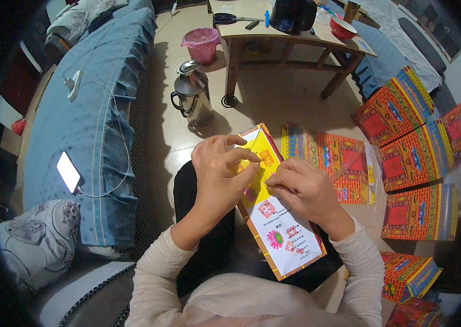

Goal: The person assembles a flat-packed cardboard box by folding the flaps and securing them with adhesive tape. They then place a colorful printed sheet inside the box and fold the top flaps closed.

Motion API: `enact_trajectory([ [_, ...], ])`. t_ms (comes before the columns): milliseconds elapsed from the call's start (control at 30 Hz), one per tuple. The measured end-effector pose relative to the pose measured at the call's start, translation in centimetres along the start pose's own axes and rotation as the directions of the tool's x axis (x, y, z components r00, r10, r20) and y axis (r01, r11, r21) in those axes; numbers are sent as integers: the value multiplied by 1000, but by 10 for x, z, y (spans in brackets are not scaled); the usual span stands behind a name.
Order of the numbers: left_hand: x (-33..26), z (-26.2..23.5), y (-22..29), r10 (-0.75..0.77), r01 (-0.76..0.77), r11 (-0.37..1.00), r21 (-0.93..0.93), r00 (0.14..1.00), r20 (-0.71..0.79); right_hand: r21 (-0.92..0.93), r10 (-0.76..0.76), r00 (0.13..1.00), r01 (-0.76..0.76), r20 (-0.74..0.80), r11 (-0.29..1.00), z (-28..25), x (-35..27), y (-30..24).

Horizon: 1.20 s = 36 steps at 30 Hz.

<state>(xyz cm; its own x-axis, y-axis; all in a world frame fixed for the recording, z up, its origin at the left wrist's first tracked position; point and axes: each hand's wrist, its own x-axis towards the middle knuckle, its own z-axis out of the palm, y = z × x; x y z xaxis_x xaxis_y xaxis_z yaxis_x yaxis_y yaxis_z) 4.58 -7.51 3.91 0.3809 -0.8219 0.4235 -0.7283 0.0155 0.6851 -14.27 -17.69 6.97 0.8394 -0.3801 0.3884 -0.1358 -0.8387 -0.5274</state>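
A long flat printed paper packet (290, 234) lies slantwise across my lap, with an orange and yellow border. Its far part has a yellow sheet (256, 192); the near part is white, with red stamp-like prints and a pink lotus. Over the left edge of the yellow part is my left hand (217, 171), fingers curved and apart, thumb and forefinger not meeting. At the opposite edge my right hand (302, 188) is closed in a pinch close to the paper. Whatever lies between its fingertips is too small to make out.
Red and yellow brick-patterned paper pieces (410, 161) stand at the right, with another piece (345, 163) beside my right hand. A metal jug (193, 98), pink basket (202, 48) and wooden table (290, 41) are ahead. A phone (68, 171) charges on the blue-covered sofa (99, 60).
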Motion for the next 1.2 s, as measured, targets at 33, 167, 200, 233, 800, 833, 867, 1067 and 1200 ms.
enact_trajectory([
  [33,0,2,-1,14,-14,1000,17,1000,-17,3,14,1000,-14,7,1000,1,1,0],
  [167,1,8,-5,39,-35,997,68,998,-45,33,129,990,-131,56,991,4,6,0],
  [200,1,9,-5,37,-33,997,73,998,-42,53,150,987,-154,63,987,5,7,1],
  [233,2,9,-6,32,-30,996,80,999,-32,73,171,983,-176,70,982,6,8,2],
  [800,2,16,-10,39,-35,987,157,999,-22,89,359,900,-390,248,916,2,21,2],
  [833,2,16,-9,44,-40,986,165,999,-20,91,364,896,-396,254,914,2,21,3],
  [867,2,16,-9,50,-46,984,173,999,-18,79,356,898,-387,258,919,2,21,4],
  [1067,0,15,-6,70,-61,977,203,997,-34,43,351,885,-381,307,924,-1,24,4],
  [1200,-1,16,-4,67,-53,969,242,997,-47,16,351,872,-379,341,925,-5,21,2],
])
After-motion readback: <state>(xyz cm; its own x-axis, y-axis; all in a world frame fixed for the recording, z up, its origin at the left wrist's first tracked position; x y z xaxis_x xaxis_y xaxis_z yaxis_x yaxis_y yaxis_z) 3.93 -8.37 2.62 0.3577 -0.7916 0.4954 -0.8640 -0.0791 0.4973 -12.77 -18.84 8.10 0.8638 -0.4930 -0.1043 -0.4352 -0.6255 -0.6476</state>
